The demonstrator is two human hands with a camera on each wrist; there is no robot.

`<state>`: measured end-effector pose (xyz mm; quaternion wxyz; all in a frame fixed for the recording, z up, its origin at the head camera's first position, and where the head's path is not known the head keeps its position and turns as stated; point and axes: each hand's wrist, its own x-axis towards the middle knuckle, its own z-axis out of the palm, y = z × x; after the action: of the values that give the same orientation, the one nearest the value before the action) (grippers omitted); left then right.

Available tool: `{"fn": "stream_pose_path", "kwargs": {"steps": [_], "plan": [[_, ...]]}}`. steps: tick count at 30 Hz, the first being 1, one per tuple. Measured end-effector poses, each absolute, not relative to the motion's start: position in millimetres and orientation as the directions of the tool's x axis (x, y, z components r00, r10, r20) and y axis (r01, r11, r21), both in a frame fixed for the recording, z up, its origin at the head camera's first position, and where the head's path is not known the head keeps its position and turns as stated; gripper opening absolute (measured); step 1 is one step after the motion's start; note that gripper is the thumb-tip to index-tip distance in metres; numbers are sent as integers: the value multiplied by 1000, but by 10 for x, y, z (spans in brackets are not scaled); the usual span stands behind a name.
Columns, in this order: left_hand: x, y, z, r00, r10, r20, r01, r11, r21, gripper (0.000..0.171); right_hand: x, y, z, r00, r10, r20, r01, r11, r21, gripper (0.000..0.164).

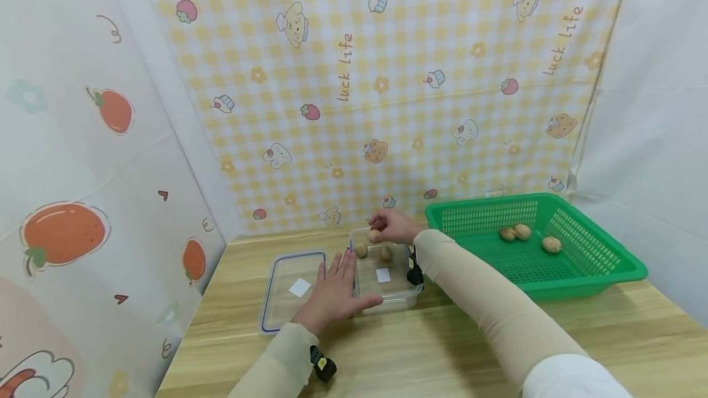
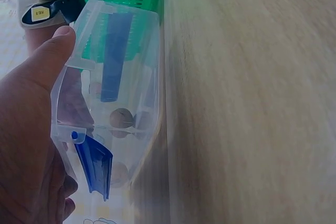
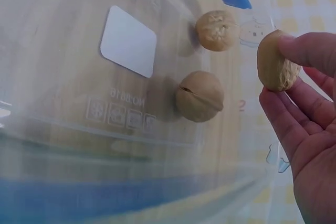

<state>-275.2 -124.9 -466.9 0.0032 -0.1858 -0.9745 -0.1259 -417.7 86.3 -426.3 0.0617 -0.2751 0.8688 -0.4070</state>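
Note:
A clear plastic box (image 1: pixel 387 298) with blue clips stands on the table, two walnuts (image 3: pixel 200 96) lying on its floor. Between thumb and fingertips, my right hand (image 1: pixel 394 226) pinches a third walnut (image 3: pixel 277 61) over the far end of the box. My left hand (image 1: pixel 334 292) rests along the box's left side, fingers straight and thumb across the near corner. In the left wrist view its thumb (image 2: pixel 55 53) lies by the rim, and the two walnuts show dimly through the wall.
A clear lid (image 1: pixel 284 269) with a blue seal lies on the table left of the box. On the right, a green plastic basket (image 1: pixel 586 284) holds several walnuts (image 1: pixel 551 244). Behind the table hangs a yellow checked cloth (image 1: pixel 381 115).

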Motion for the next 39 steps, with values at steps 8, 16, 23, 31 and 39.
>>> {"fn": "stream_pose_path", "kwargs": {"steps": [8,16,23,31,39], "plan": [[-2755,-1254,-4656,-930,364,56,366,898,243,121,-4162,789,-4245,-865,-486,123,-413,551,-726,30],[-2752,-1248,-4638,-932,358,59,361,901,242,123,-4151,859,-4052,-870,-482,106,-398,558,-728,33],[-2750,-1245,-4646,-932,360,51,361,899,247,122,-4086,1121,-3726,-858,-506,87,-371,493,-787,40],[-2718,-1250,-4636,-933,355,54,357,897,261,120,-3988,1510,-3445,-850,-498,172,-433,474,-766,41],[-2712,-1239,-4627,-929,367,48,366,895,255,120,-3919,2000,-3505,-839,-509,194,-459,469,-755,41]]}}
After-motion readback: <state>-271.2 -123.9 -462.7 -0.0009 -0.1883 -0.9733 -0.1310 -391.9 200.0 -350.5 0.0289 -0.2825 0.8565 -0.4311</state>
